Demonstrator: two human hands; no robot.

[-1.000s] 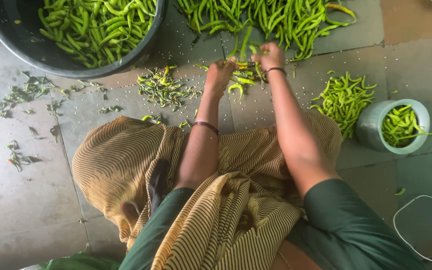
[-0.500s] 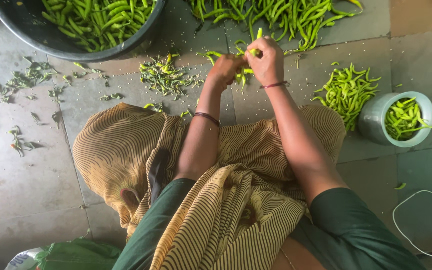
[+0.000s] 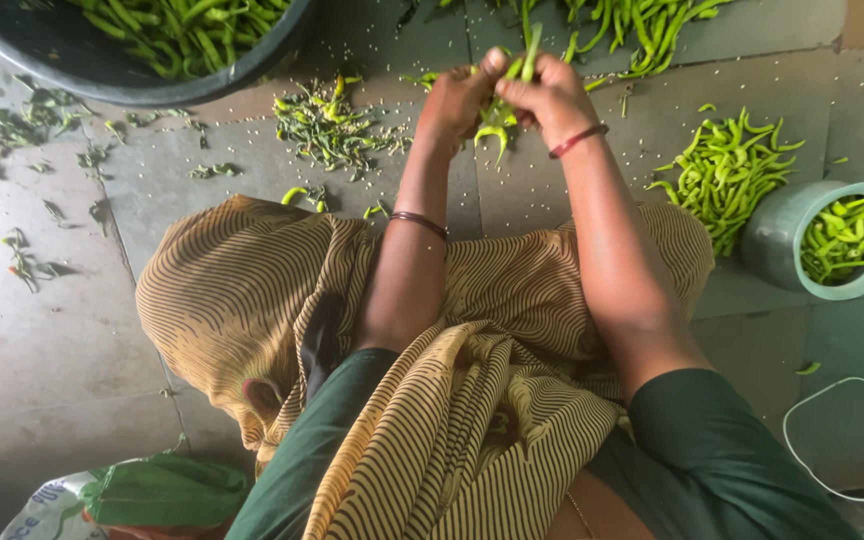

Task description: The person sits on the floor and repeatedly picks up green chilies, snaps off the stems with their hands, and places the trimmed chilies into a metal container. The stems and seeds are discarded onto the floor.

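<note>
Both grips are closed on a bunch of green chilies (image 3: 500, 112) at 12 o'clock, the left hand (image 3: 455, 97) touching the right hand (image 3: 550, 92), with a stem pile (image 3: 332, 125) at 10 o'clock, a chili heap (image 3: 727, 170) and a pale pot (image 3: 780, 235) at 3 o'clock.
</note>
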